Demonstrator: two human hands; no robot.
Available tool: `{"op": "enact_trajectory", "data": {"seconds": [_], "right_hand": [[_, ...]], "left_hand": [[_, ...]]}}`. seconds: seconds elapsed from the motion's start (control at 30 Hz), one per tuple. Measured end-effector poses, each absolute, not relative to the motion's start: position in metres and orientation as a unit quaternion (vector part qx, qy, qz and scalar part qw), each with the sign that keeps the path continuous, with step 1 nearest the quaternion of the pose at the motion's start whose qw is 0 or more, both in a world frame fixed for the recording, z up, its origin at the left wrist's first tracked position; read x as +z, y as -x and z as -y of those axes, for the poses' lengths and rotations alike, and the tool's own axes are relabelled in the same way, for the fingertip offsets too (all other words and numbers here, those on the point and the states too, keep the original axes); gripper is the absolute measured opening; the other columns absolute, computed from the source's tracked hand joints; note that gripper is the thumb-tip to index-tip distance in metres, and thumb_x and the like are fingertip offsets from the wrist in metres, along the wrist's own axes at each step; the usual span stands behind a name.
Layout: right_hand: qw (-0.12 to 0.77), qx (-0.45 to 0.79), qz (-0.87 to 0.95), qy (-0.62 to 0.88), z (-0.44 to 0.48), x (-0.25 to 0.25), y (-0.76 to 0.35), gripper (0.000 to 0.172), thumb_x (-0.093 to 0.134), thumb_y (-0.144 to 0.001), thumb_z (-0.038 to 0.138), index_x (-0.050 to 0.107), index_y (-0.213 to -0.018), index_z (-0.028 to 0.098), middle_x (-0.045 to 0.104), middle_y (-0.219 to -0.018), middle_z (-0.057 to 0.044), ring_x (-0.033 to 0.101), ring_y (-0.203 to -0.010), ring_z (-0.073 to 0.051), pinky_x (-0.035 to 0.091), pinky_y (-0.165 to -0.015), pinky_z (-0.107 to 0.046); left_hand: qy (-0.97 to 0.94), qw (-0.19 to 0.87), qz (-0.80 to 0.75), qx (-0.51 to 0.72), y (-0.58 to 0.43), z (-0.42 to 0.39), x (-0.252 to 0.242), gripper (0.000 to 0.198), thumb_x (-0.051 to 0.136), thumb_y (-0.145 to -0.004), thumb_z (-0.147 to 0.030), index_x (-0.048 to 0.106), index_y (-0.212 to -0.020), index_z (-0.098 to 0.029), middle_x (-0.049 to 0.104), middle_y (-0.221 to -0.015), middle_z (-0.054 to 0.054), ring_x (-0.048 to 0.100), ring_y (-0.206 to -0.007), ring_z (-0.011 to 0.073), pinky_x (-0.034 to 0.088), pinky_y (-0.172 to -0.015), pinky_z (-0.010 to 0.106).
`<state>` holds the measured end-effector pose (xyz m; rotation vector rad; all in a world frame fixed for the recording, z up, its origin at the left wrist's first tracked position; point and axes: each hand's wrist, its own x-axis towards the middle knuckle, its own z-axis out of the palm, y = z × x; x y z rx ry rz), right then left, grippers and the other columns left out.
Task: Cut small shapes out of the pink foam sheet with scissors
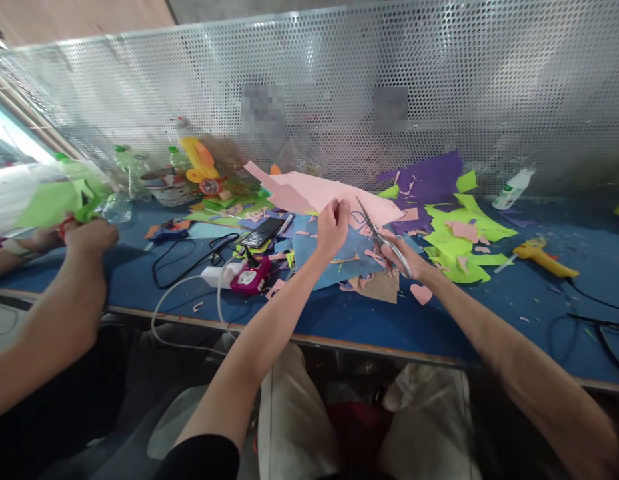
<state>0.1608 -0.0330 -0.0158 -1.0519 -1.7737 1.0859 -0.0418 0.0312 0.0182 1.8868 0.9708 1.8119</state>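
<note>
The left hand pinches the near edge of one pink sheet, and the right hand grips one pair of scissors, blades parted beside that sheet. Around them on the blue table lie one purple sheet, one yellow glue gun and one white bottle; a co-worker's hand holds green paper at far left.

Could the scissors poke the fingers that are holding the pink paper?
Maybe. The left hand pinches the pink sheet right beside the open scissors in the right hand, so a fingertip could get nipped. The big sheet droops over the scrap pile, so the cut might wander or tear. A co-worker's arm works nearby and could bump the table.
</note>
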Motion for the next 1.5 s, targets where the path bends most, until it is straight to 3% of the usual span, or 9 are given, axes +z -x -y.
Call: {"op": "enact_trajectory", "data": {"seconds": [0.17, 0.43, 0.6, 0.8, 1.1, 1.33, 1.5], "right_hand": [[0.397, 0.430, 0.704, 0.403, 0.034, -0.012, -0.161, 0.041, 0.060, -0.084, 0.064, 0.062, -0.095, 0.024, 0.043, -0.056, 0.007, 0.050, -0.041, -0.011, 0.051, -0.037, -0.022], [0.383, 0.412, 0.716, 0.415, 0.034, -0.013, -0.164, 0.042, 0.059, -0.085, 0.061, 0.065, -0.109, 0.027, 0.047, -0.058, 0.006, 0.052, -0.044, -0.013, 0.052, -0.039, -0.024], [0.387, 0.427, 0.708, 0.409, 0.034, -0.012, -0.161, 0.040, 0.058, -0.086, 0.060, 0.066, -0.103, 0.024, 0.048, -0.056, 0.006, 0.046, -0.038, -0.010, 0.051, -0.037, -0.025], [0.380, 0.419, 0.717, 0.408, 0.034, -0.013, -0.159, 0.040, 0.060, -0.086, 0.060, 0.066, -0.105, 0.026, 0.049, -0.060, 0.005, 0.053, -0.046, -0.013, 0.050, -0.040, -0.022], [0.390, 0.410, 0.708, 0.422, 0.035, -0.007, -0.160, 0.051, 0.058, -0.082, 0.070, 0.064, -0.093, 0.020, 0.043, -0.046, 0.009, 0.046, -0.033, -0.010, 0.048, -0.033, -0.023], [0.371, 0.412, 0.714, 0.427, 0.032, -0.011, -0.162, 0.056, 0.052, -0.085, 0.070, 0.063, -0.115, 0.024, 0.044, -0.059, 0.008, 0.047, -0.042, -0.010, 0.048, -0.039, -0.023], [0.349, 0.386, 0.744, 0.421, 0.027, -0.007, -0.177, 0.055, 0.052, -0.086, 0.066, 0.064, -0.113, 0.020, 0.045, -0.062, 0.007, 0.045, -0.042, -0.009, 0.041, -0.042, -0.023]], "left_hand": [[-0.672, 0.190, -0.330, 0.636, 0.044, -0.031, 0.021, 0.048, 0.044, -0.101, -0.062, 0.042, -0.074, -0.022, 0.044, -0.063, -0.002, 0.044, -0.059, 0.0140, 0.032, -0.060, 0.031], [-0.714, 0.127, -0.324, 0.607, 0.046, -0.027, 0.026, 0.043, 0.044, -0.104, -0.049, 0.047, -0.072, -0.022, 0.046, -0.064, 0.000, 0.045, -0.062, 0.0158, 0.033, -0.064, 0.033], [-0.694, 0.152, -0.333, 0.620, 0.046, -0.031, 0.022, 0.043, 0.053, -0.102, -0.047, 0.044, -0.069, -0.022, 0.045, -0.064, 0.000, 0.045, -0.062, 0.0151, 0.037, -0.065, 0.032], [-0.676, 0.193, -0.346, 0.621, 0.042, -0.035, 0.011, 0.036, 0.058, -0.100, -0.042, 0.046, -0.073, -0.022, 0.048, -0.064, 0.000, 0.048, -0.062, 0.0151, 0.041, -0.064, 0.031], [-0.689, 0.169, -0.341, 0.617, 0.042, -0.036, 0.011, 0.047, 0.049, -0.102, -0.054, 0.045, -0.068, -0.022, 0.044, -0.062, 0.000, 0.046, -0.061, 0.0153, 0.039, -0.066, 0.033], [-0.699, 0.168, -0.336, 0.609, 0.038, -0.029, 0.011, 0.052, 0.052, -0.099, -0.056, 0.041, -0.062, -0.022, 0.038, -0.057, -0.001, 0.042, -0.057, 0.0149, 0.035, -0.061, 0.032], [-0.679, 0.251, -0.364, 0.586, 0.040, -0.025, 0.012, 0.050, 0.052, -0.100, -0.050, 0.046, -0.060, -0.021, 0.047, -0.051, -0.001, 0.047, -0.052, 0.0132, 0.039, -0.059, 0.030]]}}
